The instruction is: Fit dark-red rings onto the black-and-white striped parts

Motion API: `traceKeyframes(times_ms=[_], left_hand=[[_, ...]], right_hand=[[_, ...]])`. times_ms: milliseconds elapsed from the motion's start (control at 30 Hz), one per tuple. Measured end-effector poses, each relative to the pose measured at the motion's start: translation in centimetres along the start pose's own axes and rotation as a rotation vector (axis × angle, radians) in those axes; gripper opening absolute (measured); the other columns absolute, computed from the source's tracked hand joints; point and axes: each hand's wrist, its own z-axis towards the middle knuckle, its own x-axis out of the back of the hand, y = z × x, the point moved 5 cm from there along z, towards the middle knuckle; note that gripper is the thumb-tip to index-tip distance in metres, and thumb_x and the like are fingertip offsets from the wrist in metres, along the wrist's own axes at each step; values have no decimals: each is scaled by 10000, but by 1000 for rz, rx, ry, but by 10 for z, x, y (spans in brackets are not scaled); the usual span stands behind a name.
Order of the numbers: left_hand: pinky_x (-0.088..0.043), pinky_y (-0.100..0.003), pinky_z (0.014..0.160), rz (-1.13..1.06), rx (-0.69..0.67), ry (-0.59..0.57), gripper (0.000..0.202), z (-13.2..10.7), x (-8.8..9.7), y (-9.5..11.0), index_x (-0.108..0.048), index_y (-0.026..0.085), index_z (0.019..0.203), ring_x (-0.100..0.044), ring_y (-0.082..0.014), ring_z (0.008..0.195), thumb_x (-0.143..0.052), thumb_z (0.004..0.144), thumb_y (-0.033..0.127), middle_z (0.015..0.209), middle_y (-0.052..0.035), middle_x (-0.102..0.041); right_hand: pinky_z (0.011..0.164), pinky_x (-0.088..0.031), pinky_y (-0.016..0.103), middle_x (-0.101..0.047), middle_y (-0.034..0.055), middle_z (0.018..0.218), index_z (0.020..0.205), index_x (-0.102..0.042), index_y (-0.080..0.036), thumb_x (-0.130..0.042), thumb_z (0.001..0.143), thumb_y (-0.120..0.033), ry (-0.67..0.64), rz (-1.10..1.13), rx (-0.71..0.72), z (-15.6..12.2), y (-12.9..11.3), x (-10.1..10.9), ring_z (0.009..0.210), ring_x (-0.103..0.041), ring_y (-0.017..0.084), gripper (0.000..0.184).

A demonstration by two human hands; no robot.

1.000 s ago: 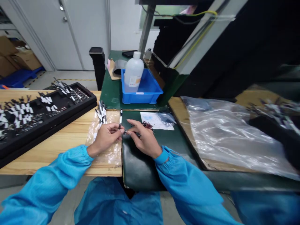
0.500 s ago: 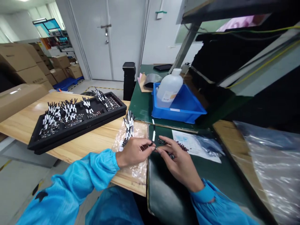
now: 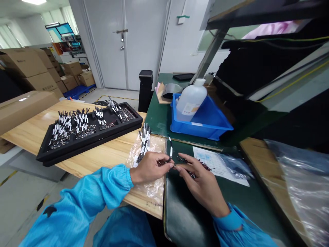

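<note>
- Left hand [image 3: 151,167]: grip clamped on one black-and-white strip [image 3: 171,147], upper end free, near the seam between surfaces.
- Right hand [image 3: 200,181]: fingertips beside the left's; whether clamped on anything, cannot tell.
- Bundle of similar strips [image 3: 144,140]: on clear plastic [image 3: 151,192], wooden surface [image 3: 108,153].
- Small dark parts [image 3: 205,165]: loose, green surface [image 3: 186,209].
- Black tray [image 3: 92,144]: filled, wooden surface.

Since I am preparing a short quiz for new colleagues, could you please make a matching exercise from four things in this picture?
1. Left hand
2. Bottle
3. Black tray
4. White sheet

A. in the blue bin
B. on the green table
C. holding a black-and-white strip
D. on the wooden table

Pairs: 1-C, 2-A, 3-D, 4-B
</note>
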Motion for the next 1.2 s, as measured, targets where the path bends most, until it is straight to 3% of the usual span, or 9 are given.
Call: traceKeyframes(times_ms=[167,300,433,967,1200], left_hand=[[-462,-228,579,-57,4,10,218,1,0,-1,-744,128,862,-619,-138,627,-656,878,327,735,-51,-703],[-519,-244,628,-200,62,9,237,1,-2,-5,-721,126,902,-666,-155,653,-675,874,357,748,-49,-698],[-541,-254,637,-266,97,23,257,1,-4,-9,-702,122,893,-678,-156,646,-694,862,377,752,-46,-692],[-542,-248,629,-285,134,27,229,2,-2,-5,-688,120,862,-687,-152,646,-701,839,348,758,-40,-686],[-537,-231,613,-374,191,4,322,3,-4,-8,-682,110,865,-675,-131,621,-749,805,419,730,-38,-673]], right_hand=[[679,-595,308,-779,54,895,1287,-573,-221,-578,963,-367,12,22,-2,2,3,0,707,-729,200,356],[735,-576,313,-761,69,936,1052,-680,-211,-585,960,-414,30,-21,15,5,-1,2,805,-725,216,242],[722,-535,292,-718,45,822,897,-662,-207,-543,987,-405,-25,-19,34,7,-9,2,747,-680,190,248],[679,-473,270,-645,23,778,897,-605,-206,-505,1013,-339,-64,-21,84,5,-12,-1,692,-606,161,203],[698,-469,275,-646,24,801,902,-616,-209,-520,1010,-322,-45,-19,104,5,-13,-1,724,-610,163,184]])
